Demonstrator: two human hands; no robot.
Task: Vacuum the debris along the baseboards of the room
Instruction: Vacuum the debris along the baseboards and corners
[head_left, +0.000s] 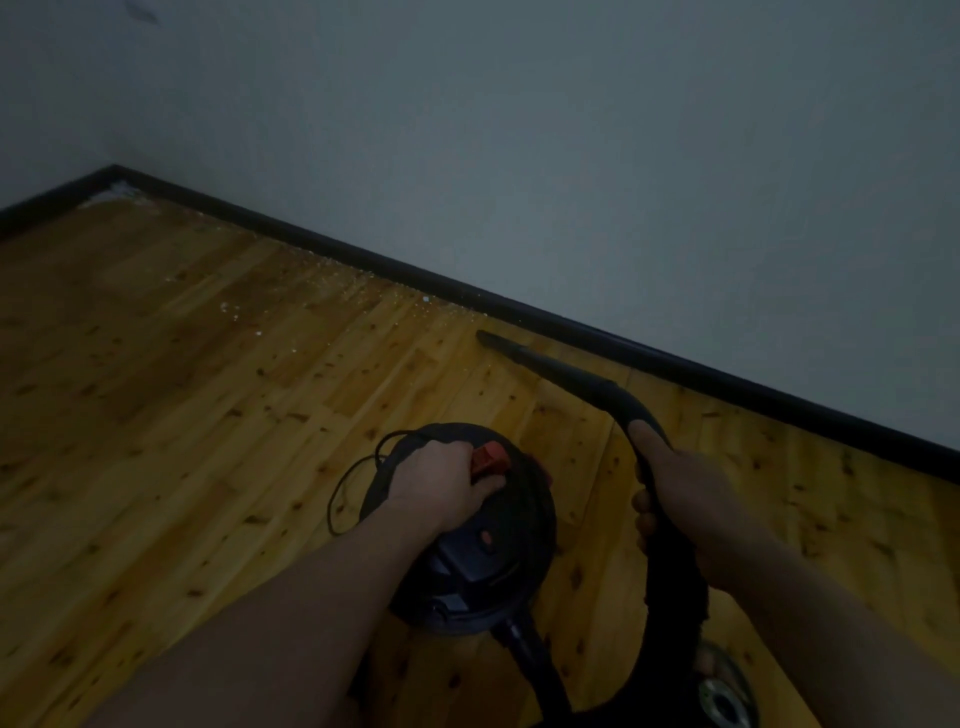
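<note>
Both hands grip: left hand (444, 480) on vacuum (478, 540), right hand (685, 493) on wand (561, 371).

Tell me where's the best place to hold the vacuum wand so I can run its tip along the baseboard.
Hold the vacuum wand at its curved rear handle, where the right hand has its grip now, coming from above and behind. The bend there fits a closed palm, and the straight tapered nozzle then points forward and low toward the debris beside the baseboard. The slim front gives less purchase.

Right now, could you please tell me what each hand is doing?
Left hand: closed on the vacuum canister top handle.
Right hand: closed around the hose wand.
</note>
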